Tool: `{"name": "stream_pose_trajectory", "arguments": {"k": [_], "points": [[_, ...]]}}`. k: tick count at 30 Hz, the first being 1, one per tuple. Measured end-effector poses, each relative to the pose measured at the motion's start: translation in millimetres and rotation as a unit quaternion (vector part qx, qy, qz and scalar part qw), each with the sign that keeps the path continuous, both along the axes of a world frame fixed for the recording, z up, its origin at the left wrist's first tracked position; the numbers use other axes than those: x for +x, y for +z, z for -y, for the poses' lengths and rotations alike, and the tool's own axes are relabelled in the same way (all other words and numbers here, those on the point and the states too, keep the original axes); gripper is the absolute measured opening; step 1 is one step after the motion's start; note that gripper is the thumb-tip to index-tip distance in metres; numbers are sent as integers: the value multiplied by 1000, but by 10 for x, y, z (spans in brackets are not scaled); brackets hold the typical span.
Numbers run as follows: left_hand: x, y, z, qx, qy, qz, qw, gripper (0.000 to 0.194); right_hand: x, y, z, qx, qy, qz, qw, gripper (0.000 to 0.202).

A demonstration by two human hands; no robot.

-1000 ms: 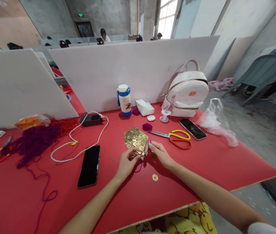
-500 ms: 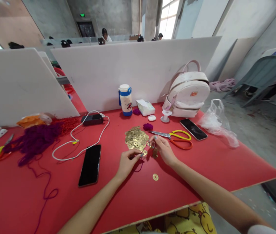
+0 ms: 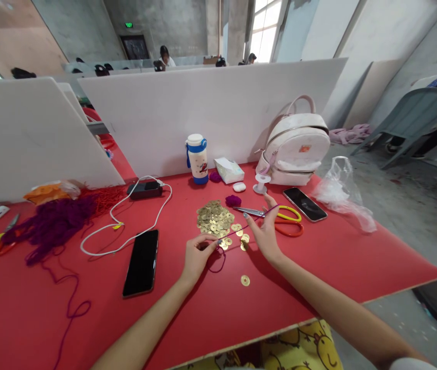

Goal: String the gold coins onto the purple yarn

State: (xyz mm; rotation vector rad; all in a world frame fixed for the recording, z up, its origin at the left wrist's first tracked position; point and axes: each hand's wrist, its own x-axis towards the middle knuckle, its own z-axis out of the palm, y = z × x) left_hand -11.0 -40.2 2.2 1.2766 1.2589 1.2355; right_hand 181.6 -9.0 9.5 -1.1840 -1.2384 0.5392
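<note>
My left hand [image 3: 197, 258] is closed in a pinch on a length of purple yarn [image 3: 236, 233], with a loop of it hanging below the fingertips. From there the yarn runs up and right, fairly straight, to my right hand [image 3: 265, 234]. My right thumb and forefinger are spread, and the yarn passes across the fingers, its tail sticking out beyond them. Where the right fingers grip it is hard to see. Behind the hands lies a pile of brass coins [image 3: 213, 218] with holes. Several coins lie apart between the hands, and a single coin [image 3: 245, 280] is nearer me.
Scissors [image 3: 290, 221] lie just behind my right hand, a phone [image 3: 305, 204] beyond. Another phone [image 3: 141, 264] and a white cable [image 3: 101, 253] are left. Farther back stand a bottle [image 3: 197, 159], a spool [image 3: 261, 184] and a backpack [image 3: 295, 149]. Purple yarn heaps [image 3: 54, 221] far left.
My right hand has moved away from the left and its thumb and forefinger have spread, drawing the yarn out to the right. My left hand keeps its pinch nearly in place.
</note>
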Motion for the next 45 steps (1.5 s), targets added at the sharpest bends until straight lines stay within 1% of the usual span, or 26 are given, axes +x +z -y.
{"name": "stream_pose_trajectory", "arguments": {"k": [3, 5, 7, 8, 9, 10, 11, 12, 13, 14, 16, 20, 21, 23, 25, 27, 29, 32, 34, 36, 39, 42, 45], "points": [[-5, -3, 5, -4, -1, 8, 1000, 17, 36, 23, -37, 15, -11, -4, 1000, 61], [-3, 3, 9, -14, -2, 18, 1000, 22, 71, 46, -57, 38, -43, -1, 998, 58], [4, 17, 13, -25, 1, 25, 999, 25, 87, 67, -47, 68, -60, 16, 996, 48], [9, 26, 14, -29, 3, 27, 999, 26, 82, 73, -26, 78, -42, 31, 996, 39], [14, 36, 15, -30, 4, 27, 999, 26, 67, 74, 6, 79, 0, 51, 996, 28], [17, 45, 14, -28, 6, 25, 999, 25, 43, 70, 44, 73, 60, 74, 993, 19], [18, 51, 12, -23, 6, 23, 999, 23, 10, 62, 87, 62, 131, 103, 984, 15], [16, 54, 9, -16, 6, 20, 1000, 22, -29, 50, 129, 48, 198, 134, 970, 15], [12, 54, 4, -8, 6, 16, 1000, 20, -70, 37, 169, 39, 248, 165, 954, 15], [5, 50, -2, 2, 6, 13, 1000, 17, -110, 23, 201, 33, 280, 195, 939, 15], [-11, 34, -12, 18, 8, 7, 1000, 14, -176, -2, 241, 19, 299, 237, 924, 16], [-32, 1, -19, 31, -4, 9, 999, 12, -225, -45, 231, -25, 287, 264, 921, 20], [-32, -2, -18, 32, -9, 11, 999, 13, -227, -60, 221, -38, 293, 253, 921, 21], [-30, -1, -15, 36, -12, 12, 999, 13, -229, -95, 207, -75, 331, 197, 920, 24], [-25, 9, -14, 42, -8, 9, 999, 13, -235, -126, 208, -118, 382, 116, 909, 27], [-20, 20, -16, 48, -2, 9, 999, 13, -239, -133, 221, -137, 415, 57, 898, 30], [-18, 27, -18, 39, 11, 17, 999, 14, -240, -110, 239, -117, 420, 62, 898, 34], [-19, 29, -18, 0, 45, 35, 998, 19, -233, -45, 255, -64, 398, 150, 903, 40], [-21, 28, -16, -27, 52, 44, 997, 24, -229, -8, 258, -41, 377, 208, 902, 38], [-22, 29, -16, -42, 45, 50, 997, 26, -229, 14, 259, -28, 359, 239, 902, 34], [-24, 29, -21, -42, 48, 55, 996, 21, -229, 31, 265, -16, 345, 253, 904, 28], [-28, 22, -32, -31, 53, 36, 997, 16, -225, 39, 278, -9, 346, 250, 904, 26], [-37, 21, -30, -43, 25, 6, 999, 15, -211, 28, 285, -11, 348, 258, 901, 25]]}}
